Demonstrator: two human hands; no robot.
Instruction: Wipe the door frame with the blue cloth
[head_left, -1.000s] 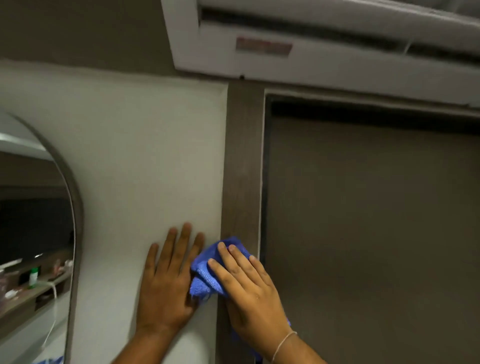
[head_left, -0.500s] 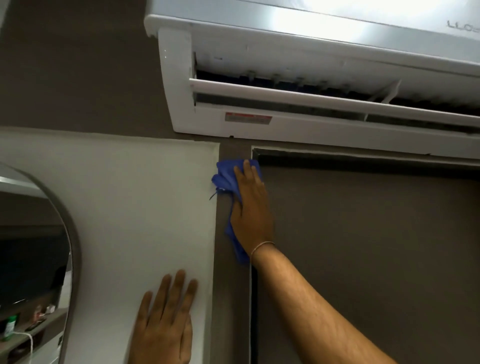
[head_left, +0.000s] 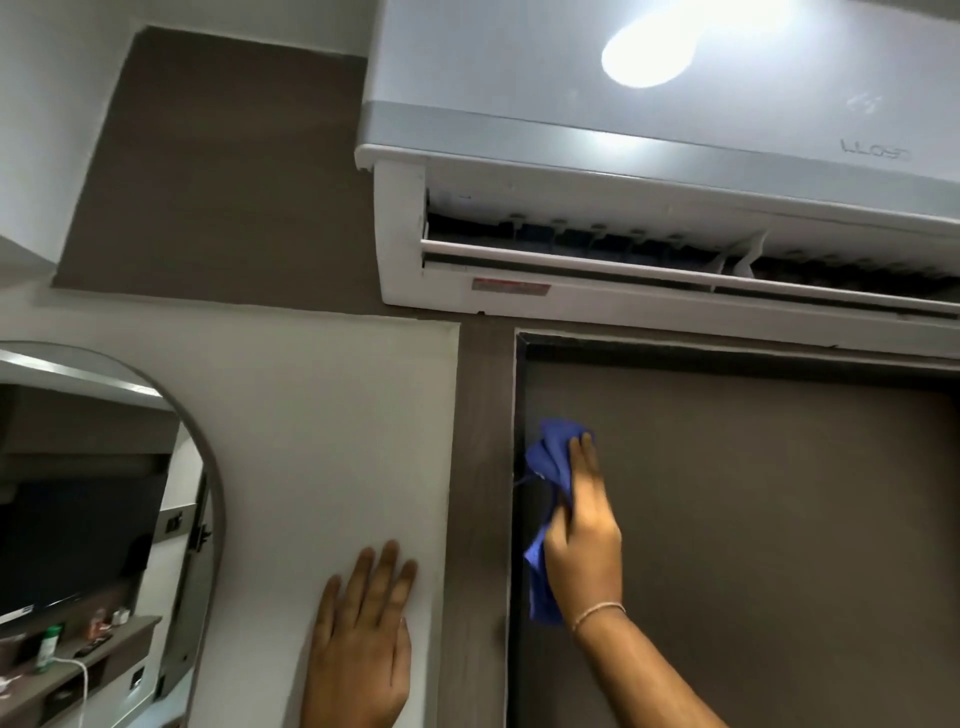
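Note:
The dark brown door frame (head_left: 480, 467) runs upright in the middle, with the brown door (head_left: 753, 519) to its right. My right hand (head_left: 584, 535) presses the crumpled blue cloth (head_left: 548, 462) against the door's left edge, just right of the frame's inner edge. Part of the cloth hangs below the palm. My left hand (head_left: 363, 639) lies flat with fingers spread on the white wall panel (head_left: 322, 441) left of the frame, holding nothing.
A white air conditioner (head_left: 649, 208) hangs right above the door's top edge. An arched mirror (head_left: 93, 519) takes the lower left and reflects a shelf with small items.
My right hand carried the cloth up the frame to its top corner, then came down and to the right onto the door's edge. The view tilted upward. My left hand stayed on the wall.

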